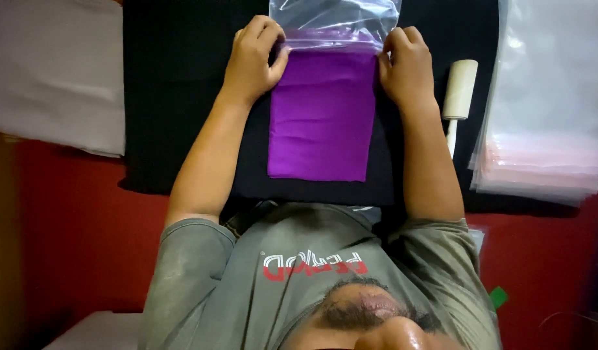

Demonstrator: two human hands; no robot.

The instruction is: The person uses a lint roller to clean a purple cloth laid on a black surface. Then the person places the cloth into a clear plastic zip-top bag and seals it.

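Hands | left hand (250,61) and right hand (408,68) each pinch a side of the clear zip bag (334,23) mouth, spreading it | folded purple cloth (322,116) lies between them, top edge at the opening | lint roller (459,91) just outside the right hand

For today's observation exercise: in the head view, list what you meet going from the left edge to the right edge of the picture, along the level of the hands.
White folded cloth → black mat → left hand → purple cloth → right hand → white roller → stack of clear bags.
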